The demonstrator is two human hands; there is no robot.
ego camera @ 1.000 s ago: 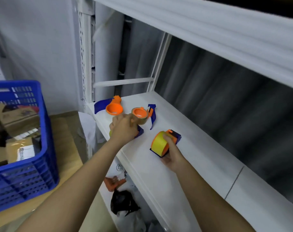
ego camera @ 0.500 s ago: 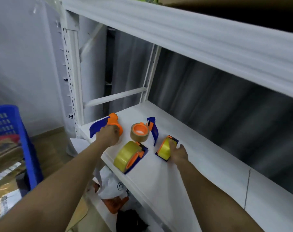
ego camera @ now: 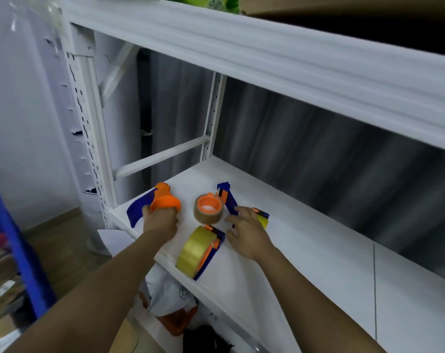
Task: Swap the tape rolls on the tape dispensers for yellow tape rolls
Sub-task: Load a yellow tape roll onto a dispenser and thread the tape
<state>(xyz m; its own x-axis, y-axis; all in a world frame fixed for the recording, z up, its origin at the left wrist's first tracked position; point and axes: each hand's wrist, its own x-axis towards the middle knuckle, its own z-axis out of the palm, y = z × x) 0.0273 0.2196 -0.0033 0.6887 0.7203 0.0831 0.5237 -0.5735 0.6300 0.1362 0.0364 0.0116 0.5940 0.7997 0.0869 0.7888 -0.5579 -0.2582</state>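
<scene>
Left fingers (ego camera: pixel 150 212) around an orange-and-blue dispenser (ego camera: pixel 163 200), right fingers (ego camera: pixel 238 212) loose, above a white shelf (ego camera: pixel 318 263) beside grey curtains (ego camera: pixel 305 149).

We see a white shelf (ego camera: pixel 305 263) carrying four dispensers near its left end. At the centre of the group stands a brown roll (ego camera: pixel 208 210) on an orange hub, its blue handle at two o'clock. At nine o'clock from it lies an empty dispenser (ego camera: pixel 163 200). At six o'clock lies one with a yellow roll (ego camera: pixel 194 250), at the front edge. At three o'clock sits a smaller yellow one (ego camera: pixel 262 220).
</scene>
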